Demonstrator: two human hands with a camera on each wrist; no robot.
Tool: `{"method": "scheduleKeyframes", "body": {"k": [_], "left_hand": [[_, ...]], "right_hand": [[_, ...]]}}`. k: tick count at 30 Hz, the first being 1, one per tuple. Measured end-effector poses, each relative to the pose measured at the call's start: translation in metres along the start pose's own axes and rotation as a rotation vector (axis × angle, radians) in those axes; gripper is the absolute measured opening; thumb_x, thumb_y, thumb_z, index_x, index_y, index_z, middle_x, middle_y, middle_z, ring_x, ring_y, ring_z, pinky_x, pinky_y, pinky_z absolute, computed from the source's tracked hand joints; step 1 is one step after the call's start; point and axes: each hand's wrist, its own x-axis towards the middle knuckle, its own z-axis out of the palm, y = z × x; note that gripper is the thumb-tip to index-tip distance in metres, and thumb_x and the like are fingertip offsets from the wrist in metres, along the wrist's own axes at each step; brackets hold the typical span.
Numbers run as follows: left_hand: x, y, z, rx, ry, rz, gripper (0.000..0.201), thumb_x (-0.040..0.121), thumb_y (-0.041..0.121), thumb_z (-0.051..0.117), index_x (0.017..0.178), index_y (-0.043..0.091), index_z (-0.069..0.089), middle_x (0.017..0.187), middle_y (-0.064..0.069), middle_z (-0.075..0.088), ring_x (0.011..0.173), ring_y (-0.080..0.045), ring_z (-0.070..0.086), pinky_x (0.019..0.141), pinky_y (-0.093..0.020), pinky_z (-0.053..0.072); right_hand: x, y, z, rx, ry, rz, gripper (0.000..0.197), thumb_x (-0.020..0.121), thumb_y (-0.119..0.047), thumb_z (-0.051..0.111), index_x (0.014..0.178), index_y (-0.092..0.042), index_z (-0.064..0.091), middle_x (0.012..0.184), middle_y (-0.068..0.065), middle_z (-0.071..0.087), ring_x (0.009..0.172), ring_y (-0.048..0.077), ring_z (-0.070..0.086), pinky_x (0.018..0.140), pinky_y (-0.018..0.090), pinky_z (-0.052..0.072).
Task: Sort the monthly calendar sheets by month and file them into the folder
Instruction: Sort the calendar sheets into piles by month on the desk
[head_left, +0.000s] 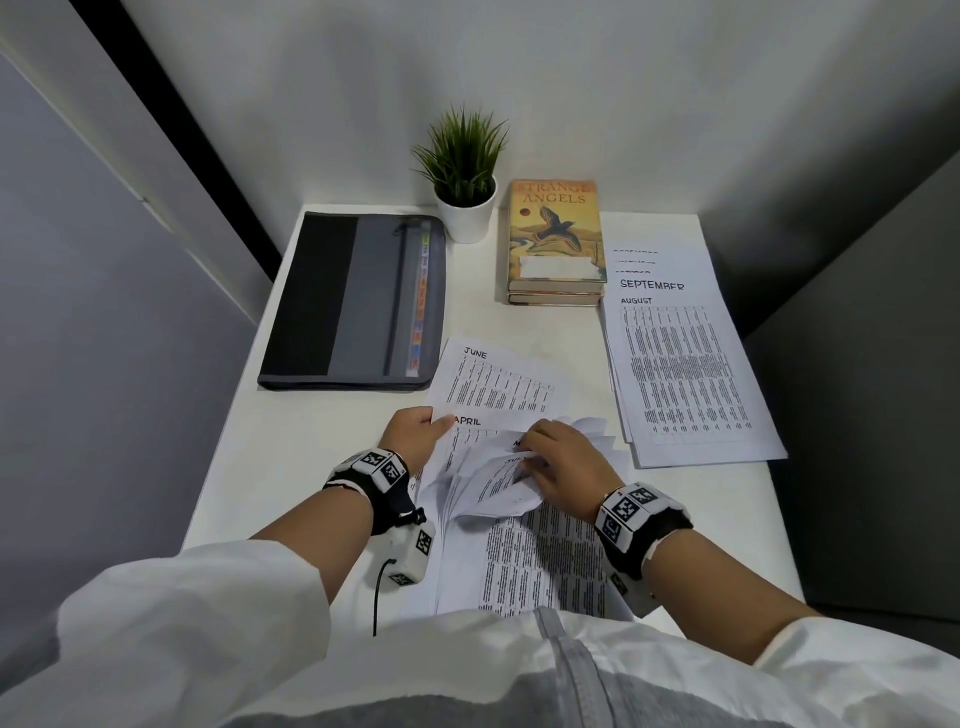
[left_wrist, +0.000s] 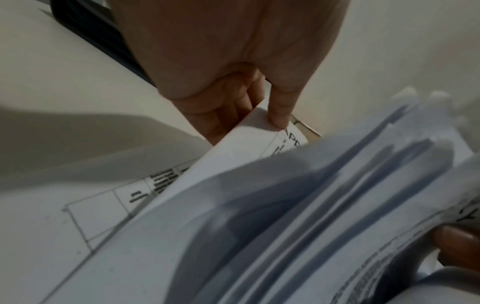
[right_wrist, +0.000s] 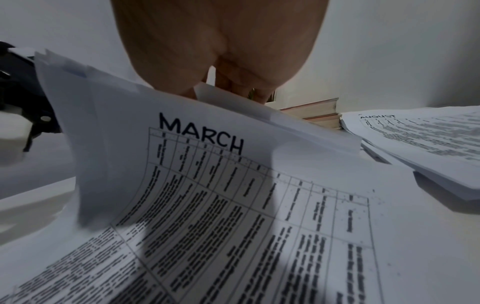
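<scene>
Near the table's front lies a loose pile of calendar sheets (head_left: 524, 551). My left hand (head_left: 415, 434) pinches the corner of the APRIL sheet (head_left: 478, 423), thumb on top, as the left wrist view shows at the left hand (left_wrist: 270, 115). My right hand (head_left: 558, 462) grips a bent bundle of sheets and lifts their top edges; the MARCH sheet (right_wrist: 207, 164) curves up under the right hand (right_wrist: 233, 86). A JUNE sheet (head_left: 498, 379) lies just beyond. A fanned stack with AUGUST on top (head_left: 680, 374) lies at the right. The grey zip folder (head_left: 358, 301) lies shut at the back left.
A potted plant (head_left: 464, 176) stands at the back centre. Two stacked books (head_left: 556, 244) lie beside it, left of the fanned stack. Walls close in the white table (head_left: 260, 467) at the back and both sides.
</scene>
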Motion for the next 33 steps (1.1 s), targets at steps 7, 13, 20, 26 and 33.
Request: {"method": "scheduleKeyframes", "body": {"k": [7,13,20,26,33], "left_hand": [[-0.004,0.002,0.0,-0.041,-0.123,0.041,0.014,0.08,0.021,0.078,0.093,0.024,0.074,0.088,0.01,0.076,0.086,-0.006,0.071,0.076,-0.019,0.054],[-0.008,0.006,-0.001,0.033,-0.027,0.018,0.04,0.088,0.028,0.068,0.059,0.019,0.042,0.053,0.008,0.039,0.049,-0.012,0.033,0.054,-0.024,0.028],[-0.014,0.013,-0.002,0.081,-0.061,0.036,0.026,0.088,0.024,0.069,0.065,0.015,0.06,0.046,0.013,0.043,0.04,-0.005,0.034,0.042,-0.017,0.03],[-0.023,0.036,-0.008,0.203,-0.17,0.151,0.019,0.087,0.018,0.068,0.082,0.0,0.068,0.073,-0.009,0.066,0.062,-0.014,0.051,0.062,-0.026,0.042],[-0.032,0.067,-0.021,-0.088,0.119,0.226,0.006,0.091,0.021,0.065,0.094,0.024,0.068,0.092,0.008,0.072,0.088,-0.009,0.068,0.077,-0.024,0.052]], "right_hand": [[0.005,0.0,-0.001,0.037,0.013,-0.018,0.02,0.085,-0.016,0.064,0.106,-0.015,0.064,0.136,0.003,0.053,0.111,0.025,0.054,0.096,0.037,0.043],[0.003,-0.002,-0.001,-0.009,0.017,-0.03,0.018,0.084,-0.019,0.065,0.101,-0.016,0.063,0.098,-0.002,0.063,0.094,0.019,0.048,0.079,0.031,0.043],[0.004,-0.004,-0.006,0.003,-0.036,-0.002,0.015,0.085,-0.019,0.062,0.1,-0.019,0.061,0.091,-0.006,0.06,0.084,0.015,0.05,0.08,0.026,0.037],[0.012,-0.006,-0.02,0.105,-0.103,0.048,0.011,0.083,-0.009,0.061,0.085,-0.019,0.065,0.073,-0.017,0.061,0.067,-0.008,0.052,0.062,0.016,0.039],[0.013,-0.007,-0.03,0.098,-0.173,0.13,0.011,0.086,-0.008,0.059,0.088,-0.015,0.066,0.085,-0.005,0.068,0.082,0.015,0.065,0.077,0.036,0.054]]}}
